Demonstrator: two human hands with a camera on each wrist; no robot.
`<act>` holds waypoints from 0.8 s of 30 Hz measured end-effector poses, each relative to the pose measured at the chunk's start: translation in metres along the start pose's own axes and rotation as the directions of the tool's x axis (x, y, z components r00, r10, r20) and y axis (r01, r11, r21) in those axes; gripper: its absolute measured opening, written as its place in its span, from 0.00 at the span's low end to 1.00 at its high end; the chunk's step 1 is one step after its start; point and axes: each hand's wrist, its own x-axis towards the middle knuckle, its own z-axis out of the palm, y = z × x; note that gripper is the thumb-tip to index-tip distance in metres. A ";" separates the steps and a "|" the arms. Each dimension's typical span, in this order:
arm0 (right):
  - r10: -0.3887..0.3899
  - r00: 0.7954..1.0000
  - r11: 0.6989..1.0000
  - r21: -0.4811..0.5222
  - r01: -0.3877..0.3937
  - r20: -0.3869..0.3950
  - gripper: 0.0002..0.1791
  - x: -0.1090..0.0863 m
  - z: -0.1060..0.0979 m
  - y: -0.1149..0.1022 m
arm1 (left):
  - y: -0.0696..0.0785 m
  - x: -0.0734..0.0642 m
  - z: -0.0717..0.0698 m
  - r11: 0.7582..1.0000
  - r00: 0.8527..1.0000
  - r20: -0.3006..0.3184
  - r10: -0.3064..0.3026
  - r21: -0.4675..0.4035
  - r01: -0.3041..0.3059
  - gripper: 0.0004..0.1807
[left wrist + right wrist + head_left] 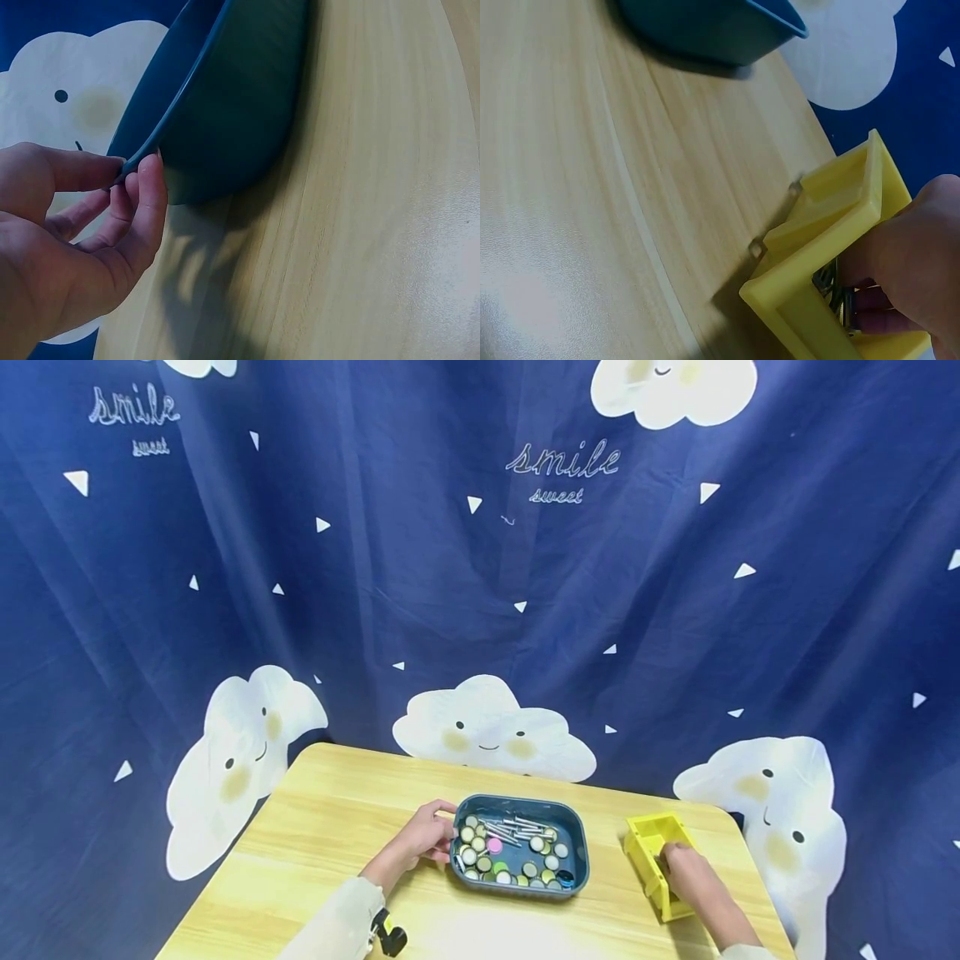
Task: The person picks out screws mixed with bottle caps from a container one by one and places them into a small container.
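Observation:
My left hand (pixel 427 835) is at the left end of a dark blue-green basin (pixel 517 891). In the left wrist view, its thumb and fingers pinch the basin's rim (pixel 180 94). Inside the basin lie many bottle caps (pixel 529 868), mostly pale, with a pink one and a green one, and several silver screws (pixel 504 833). To the right, my right hand (pixel 692 877) reaches down into a yellow bin (pixel 643 856). Its curled thumb and fingers grip dark metal screws (pixel 847 309) low in the bin, partly hidden by the hand and the wall.
Both containers stand on a light wooden table (pixel 337 810), with a gap of bare wood between them. Behind it hangs a dark blue curtain (pixel 420 593) with white clouds and triangles. A black and yellow wrist strap (pixel 386 933) sits on the left sleeve.

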 end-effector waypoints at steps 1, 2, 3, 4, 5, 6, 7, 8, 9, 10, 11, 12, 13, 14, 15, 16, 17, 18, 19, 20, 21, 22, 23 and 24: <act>-0.005 1.000 1.000 -0.008 0.005 -0.001 0.04 0.000 0.001 0.000 | 0.000 0.000 0.000 1.000 1.000 0.000 -0.001 -0.002 0.001 0.33; -0.011 1.000 1.000 -0.014 0.011 -0.001 0.04 -0.001 0.001 0.001 | 0.000 0.000 0.000 1.000 1.000 0.001 -0.002 -0.004 0.002 0.33; -0.015 1.000 1.000 -0.020 0.015 -0.002 0.04 -0.001 0.002 0.001 | 0.000 0.000 0.000 1.000 1.000 0.002 -0.002 -0.004 0.002 0.33; -0.022 1.000 0.999 -0.028 0.022 -0.003 0.04 -0.001 0.002 0.001 | 0.000 -0.001 0.000 1.000 1.000 0.003 -0.002 -0.004 0.002 0.33; -0.025 1.000 0.999 -0.033 0.025 -0.004 0.04 -0.002 0.003 0.001 | 0.000 -0.001 0.001 1.000 1.000 0.004 -0.001 -0.005 0.001 0.33; -0.028 1.000 0.999 -0.037 0.028 -0.005 0.04 -0.002 0.003 0.002 | 0.000 -0.001 0.001 1.000 1.000 0.004 0.000 -0.005 0.000 0.33; -0.032 0.999 0.999 -0.039 0.031 -0.006 0.04 -0.002 0.003 0.002 | 0.000 -0.001 0.000 1.000 1.000 0.005 0.000 -0.005 0.000 0.33; -0.031 0.999 0.999 -0.038 0.031 -0.007 0.04 -0.002 0.003 0.002 | 0.000 -0.001 0.000 1.000 1.000 0.005 0.000 -0.004 0.000 0.33; -0.032 0.999 0.999 -0.039 0.032 -0.007 0.04 -0.002 0.002 0.001 | 0.000 -0.001 0.000 1.000 1.000 0.005 0.001 -0.003 -0.001 0.33; -0.034 0.999 0.999 -0.040 0.034 -0.004 0.04 -0.001 0.002 0.001 | 0.000 -0.001 0.000 1.000 1.000 0.004 0.001 -0.003 -0.001 0.32; -0.031 1.000 0.999 -0.036 0.031 -0.002 0.04 -0.001 0.001 0.001 | 0.000 -0.001 0.000 1.000 1.000 0.002 0.000 -0.001 0.000 0.32; -0.033 0.999 0.999 -0.034 0.033 -0.002 0.04 -0.001 -0.001 0.000 | 0.000 -0.001 0.000 1.000 1.000 0.001 0.000 0.001 0.000 0.32; -0.037 0.999 0.999 -0.033 0.037 -0.003 0.03 -0.001 -0.002 0.000 | 0.000 -0.001 0.000 1.000 1.000 0.001 0.000 0.002 0.000 0.32; -0.036 0.999 0.999 -0.029 0.036 -0.005 0.03 0.000 -0.005 -0.001 | 0.000 -0.001 0.000 1.000 1.000 -0.001 -0.001 0.005 0.001 0.32; -0.038 0.999 0.999 -0.030 0.037 -0.010 0.03 0.000 -0.007 -0.002 | 0.000 -0.001 0.000 1.000 1.000 -0.001 -0.001 0.006 0.001 0.32; -0.037 0.999 0.999 -0.025 0.037 -0.016 0.04 0.000 -0.009 -0.003 | 0.001 -0.001 0.000 1.000 1.000 -0.001 -0.001 0.007 0.001 0.32; -0.037 0.999 0.999 -0.019 0.036 -0.025 0.05 0.001 -0.012 -0.004 | 0.001 -0.002 0.000 1.000 1.000 0.000 -0.002 0.008 0.002 0.32; -0.041 0.999 0.999 -0.021 0.041 -0.036 0.06 0.001 -0.014 -0.005 | 0.002 -0.002 0.000 1.000 1.000 0.000 -0.001 0.010 0.001 0.33; -0.042 0.998 0.999 -0.021 0.041 -0.045 0.07 0.002 -0.016 -0.007 | 0.002 -0.002 0.000 1.000 1.000 -0.001 -0.001 0.011 0.001 0.33; -0.040 0.998 0.999 -0.019 0.039 -0.053 0.07 0.003 -0.018 -0.008 | 0.002 -0.002 -0.001 1.000 1.000 -0.001 -0.002 0.012 0.002 0.32; -0.044 0.997 0.999 -0.023 0.043 -0.057 0.08 0.004 -0.019 -0.008 | 0.003 -0.003 -0.001 1.000 1.000 0.000 -0.002 0.013 0.003 0.32; -0.047 0.997 0.999 -0.023 0.046 -0.060 0.08 0.005 -0.021 -0.009 | 0.003 -0.003 -0.001 1.000 1.000 -0.001 -0.003 0.013 0.003 0.32; -0.049 0.997 0.999 -0.026 0.048 -0.059 0.09 0.007 -0.022 -0.010 | 0.003 -0.003 0.000 1.000 1.000 -0.001 -0.005 0.015 0.005 0.32; -0.049 0.997 0.998 -0.028 0.047 -0.059 0.09 0.008 -0.023 -0.011 | 0.003 -0.003 0.000 1.000 1.000 -0.002 -0.005 0.017 0.006 0.31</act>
